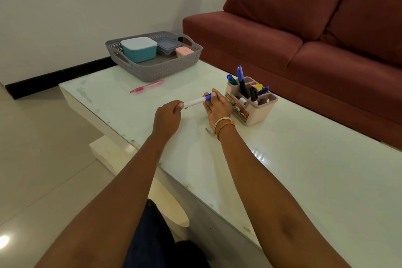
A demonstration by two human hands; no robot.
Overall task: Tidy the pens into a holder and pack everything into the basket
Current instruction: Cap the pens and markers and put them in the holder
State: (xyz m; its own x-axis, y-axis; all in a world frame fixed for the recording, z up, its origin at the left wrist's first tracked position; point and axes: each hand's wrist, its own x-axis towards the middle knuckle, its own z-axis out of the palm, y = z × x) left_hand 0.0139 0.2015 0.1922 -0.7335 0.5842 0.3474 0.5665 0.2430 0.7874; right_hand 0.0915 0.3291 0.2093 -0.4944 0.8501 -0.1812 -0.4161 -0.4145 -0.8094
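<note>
Holding a white marker point(196, 101) level above the table point(304, 169), I have my left hand point(167, 115) pinching its white tail end and my right hand point(217, 106) curled round its blue cap. Its long axis runs left to right, rising slightly, cap end pointing toward the pen holder point(252, 102) just beside my right hand. The holder stands upright with several pens in its compartments. A pink pen point(147, 86) lies flat near the grey basket point(156, 69), its length angled up to the right. Three lidded boxes sit inside the basket.
</note>
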